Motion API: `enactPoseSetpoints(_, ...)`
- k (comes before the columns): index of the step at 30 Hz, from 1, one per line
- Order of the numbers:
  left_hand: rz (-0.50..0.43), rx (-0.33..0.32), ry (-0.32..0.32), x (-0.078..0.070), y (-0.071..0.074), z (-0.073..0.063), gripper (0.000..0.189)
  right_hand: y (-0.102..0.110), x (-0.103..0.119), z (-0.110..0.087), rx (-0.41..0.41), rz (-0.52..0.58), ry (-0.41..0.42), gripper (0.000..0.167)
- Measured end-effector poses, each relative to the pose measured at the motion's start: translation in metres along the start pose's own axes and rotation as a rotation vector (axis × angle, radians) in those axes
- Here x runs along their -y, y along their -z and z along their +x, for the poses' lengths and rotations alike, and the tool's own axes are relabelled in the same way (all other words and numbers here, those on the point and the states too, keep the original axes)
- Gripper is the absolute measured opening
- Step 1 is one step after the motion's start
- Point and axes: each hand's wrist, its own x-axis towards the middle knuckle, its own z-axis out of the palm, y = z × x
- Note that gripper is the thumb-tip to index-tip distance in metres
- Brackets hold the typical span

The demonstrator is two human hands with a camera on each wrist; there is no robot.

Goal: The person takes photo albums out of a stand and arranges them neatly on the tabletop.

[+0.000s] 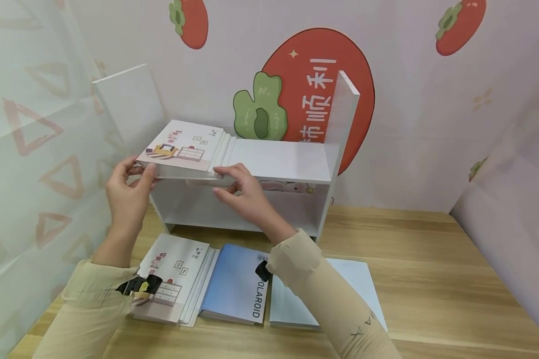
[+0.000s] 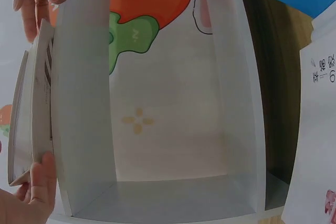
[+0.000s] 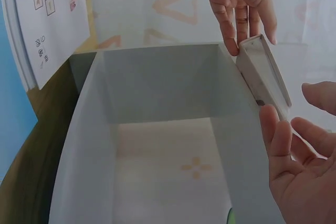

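Observation:
A thick white book (image 1: pixel 184 147) with furniture drawn on its cover lies at the left end of the upper board of a white shelf (image 1: pixel 287 158). Its front edge juts out past the board. My left hand (image 1: pixel 129 192) grips the book's front left corner, the thumb against the front edge and the fingers at the side. At the front right corner, the fingertips of my right hand (image 1: pixel 244 194) touch the book, with the thumb held apart below. The right wrist view shows the book (image 3: pixel 261 72) edge-on between the left hand (image 3: pixel 239 3) and the right hand (image 3: pixel 302 166).
On the wooden table (image 1: pixel 431 279) before the shelf lie a similar white book (image 1: pixel 179 264), a blue POLAROID book (image 1: pixel 235 284) and a pale blue book (image 1: pixel 350 279), partly behind the right forearm. Upright side panels (image 1: pixel 343 119) flank the shelf. A patterned curtain (image 1: pixel 31 149) hangs at left.

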Motion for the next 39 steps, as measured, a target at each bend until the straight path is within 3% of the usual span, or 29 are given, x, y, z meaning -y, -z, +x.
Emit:
enactPoseSetpoints(3,0.049,0.054,0.058,-0.001,-0.003,0.002,0.023,-0.001,-0.002,-0.001,-0.052,0.071,0.017,0.041)
enactPoseSetpoints(7,0.113,0.135,0.107,-0.001,-0.007,0.003,0.025,-0.004,-0.005,-0.002,-0.134,0.160,0.024,0.035)
enactPoseSetpoints(13,0.014,0.175,0.148,-0.002,-0.008,0.005,0.031,-0.009,-0.005,0.003,-0.115,0.264,-0.030,0.041)
enactPoseSetpoints(20,-0.061,0.157,0.176,-0.002,-0.009,0.007,0.046,-0.016,-0.008,0.012,-0.061,0.383,-0.115,0.054)
enactPoseSetpoints(29,-0.118,0.123,0.182,-0.001,-0.010,0.005,0.028,-0.026,-0.012,0.021,-0.086,0.497,-0.212,0.059)
enactPoseSetpoints(39,-0.170,0.083,0.155,0.001,-0.012,0.000,0.019,-0.031,-0.010,0.026,-0.091,0.565,-0.240,0.063)
